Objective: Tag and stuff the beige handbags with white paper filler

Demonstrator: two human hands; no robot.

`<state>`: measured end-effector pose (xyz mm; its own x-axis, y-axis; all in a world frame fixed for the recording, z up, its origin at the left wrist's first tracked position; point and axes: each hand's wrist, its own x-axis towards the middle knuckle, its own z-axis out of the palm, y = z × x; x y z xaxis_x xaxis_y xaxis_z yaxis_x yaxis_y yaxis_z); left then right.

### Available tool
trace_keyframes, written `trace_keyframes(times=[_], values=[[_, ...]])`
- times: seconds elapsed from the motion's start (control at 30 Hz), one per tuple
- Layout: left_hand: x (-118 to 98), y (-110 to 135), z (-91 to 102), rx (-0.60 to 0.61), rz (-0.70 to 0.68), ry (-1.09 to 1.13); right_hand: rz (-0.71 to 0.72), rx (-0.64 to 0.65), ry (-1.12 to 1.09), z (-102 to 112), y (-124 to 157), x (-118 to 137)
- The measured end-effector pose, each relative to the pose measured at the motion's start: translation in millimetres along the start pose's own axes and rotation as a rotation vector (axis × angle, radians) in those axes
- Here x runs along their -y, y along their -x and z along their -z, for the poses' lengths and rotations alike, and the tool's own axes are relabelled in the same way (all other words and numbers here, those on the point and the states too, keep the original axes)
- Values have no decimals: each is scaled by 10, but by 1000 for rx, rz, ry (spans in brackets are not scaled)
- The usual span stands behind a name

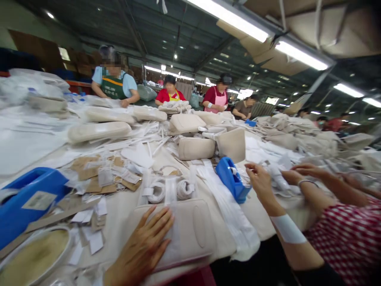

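My left hand [143,246] lies flat with fingers stretched out on a cream padded bag piece [190,234] at the near table edge. A clear white strip [172,198] runs across that piece under my fingertips. Beyond it sit two rolled white straps [171,190]. My right hand is not in view. To the right, a co-worker in a red checked top [348,242] works with both hands [262,180] on white straps [278,178], with a white band around one forearm.
A blue tape dispenser [232,178] stands right of the rolls, another blue one [26,202] at the near left. Brown card tags [95,178], white labels and cream bags [196,147] cover the table. Several workers [114,81] stand along the far side.
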<state>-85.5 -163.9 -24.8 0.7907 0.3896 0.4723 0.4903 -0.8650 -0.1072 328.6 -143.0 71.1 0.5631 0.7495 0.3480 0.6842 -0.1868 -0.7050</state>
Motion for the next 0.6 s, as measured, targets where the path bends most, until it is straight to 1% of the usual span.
trace_keyframes(times=[0.07, 0.13, 0.2, 0.27, 0.37, 0.47, 0.53, 0.6], values=[[42, -3, -59, -56, -34, -25, -94, 75, 27, 252, -135, -234], [72, -11, -96, -92, -56, -40, -165, 211, 8, 368, -156, -369], [87, -15, -111, -108, -73, -54, -208, 331, -37, 369, -124, -426], [92, -12, -114, -116, -87, -62, -235, 394, -89, 304, -99, -439], [100, -2, -121, -115, -95, -61, -285, 394, -161, 179, -130, -426], [114, -1, -128, -110, -107, -83, -329, 342, -241, 117, -194, -387], [122, -11, -128, -113, -128, -99, -326, 285, -317, 152, -196, -350], [129, -24, -127, -121, -146, -99, -302, 221, -395, 255, -126, -324]])
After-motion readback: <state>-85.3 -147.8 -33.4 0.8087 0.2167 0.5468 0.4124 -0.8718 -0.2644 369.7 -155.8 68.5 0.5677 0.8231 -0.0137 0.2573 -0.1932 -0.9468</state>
